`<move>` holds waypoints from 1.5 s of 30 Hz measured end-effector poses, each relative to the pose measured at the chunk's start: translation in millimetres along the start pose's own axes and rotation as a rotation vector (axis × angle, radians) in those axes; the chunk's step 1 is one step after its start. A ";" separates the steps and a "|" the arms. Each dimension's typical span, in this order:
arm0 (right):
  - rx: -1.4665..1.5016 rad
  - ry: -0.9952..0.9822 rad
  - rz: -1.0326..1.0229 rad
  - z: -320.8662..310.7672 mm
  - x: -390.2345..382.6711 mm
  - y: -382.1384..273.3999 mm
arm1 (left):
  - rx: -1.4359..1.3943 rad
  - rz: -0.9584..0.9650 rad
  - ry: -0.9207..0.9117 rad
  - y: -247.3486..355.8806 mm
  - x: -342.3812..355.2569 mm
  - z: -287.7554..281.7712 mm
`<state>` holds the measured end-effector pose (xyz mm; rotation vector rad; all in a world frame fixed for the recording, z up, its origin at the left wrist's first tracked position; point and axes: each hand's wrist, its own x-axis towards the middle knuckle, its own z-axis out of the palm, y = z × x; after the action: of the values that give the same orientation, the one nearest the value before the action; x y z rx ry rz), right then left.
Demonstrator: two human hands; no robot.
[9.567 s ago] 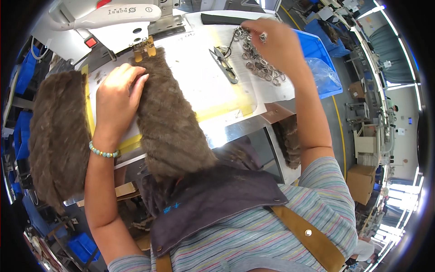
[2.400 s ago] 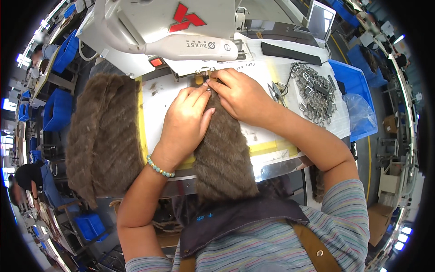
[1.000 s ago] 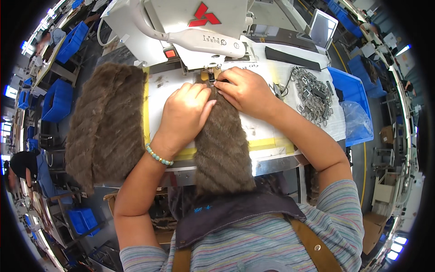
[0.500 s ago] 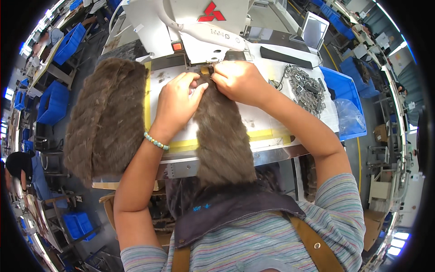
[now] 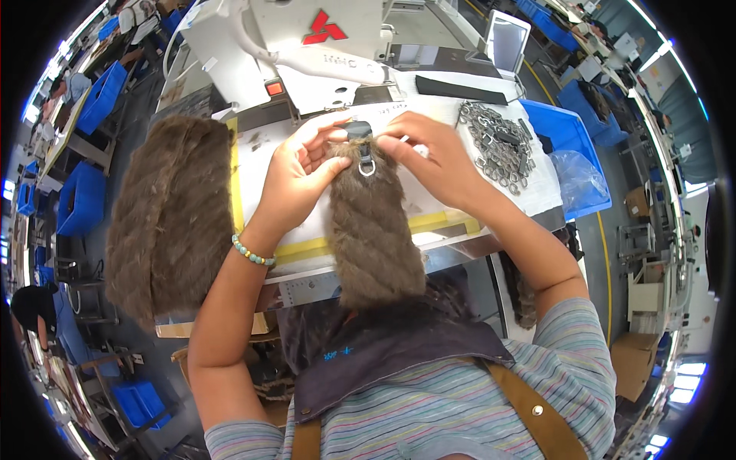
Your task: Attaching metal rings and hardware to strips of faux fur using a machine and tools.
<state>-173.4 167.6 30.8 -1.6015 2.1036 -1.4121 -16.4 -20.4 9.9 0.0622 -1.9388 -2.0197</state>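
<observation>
One fur strip (image 5: 376,245) across front edge of table (image 5: 307,290). Found dark tab (image 5: 358,130) and ring (image 5: 368,169) already at top end; cannot confirm stitching. Noted left hand (image 5: 295,178) holding strip edge, right hand (image 5: 440,159) curled beside tab, hold unclear. Apparently unused: many loose rings (image 5: 498,144), piled right.

I am in a sewing workshop, a factory floor by its look; a sewing machine (image 5: 360,27) stands on my table (image 5: 307,288); fur (image 5: 376,241) and a heap of rings (image 5: 498,146) are before me; about me are blue bins (image 5: 80,199), a carton (image 5: 634,364) and a yellow floor line (image 5: 603,268); off left is a co-worker (image 5: 34,310) in black.
</observation>
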 end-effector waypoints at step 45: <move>-0.324 1.144 1.256 -326.8 -523.9 321.6 | 1.375 0.382 -0.298 79.5 -48.7 18.1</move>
<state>-367.3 780.8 -236.0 0.9119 2.9065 -1.4786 41.5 9.3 79.1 -0.2674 -2.8316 -0.2153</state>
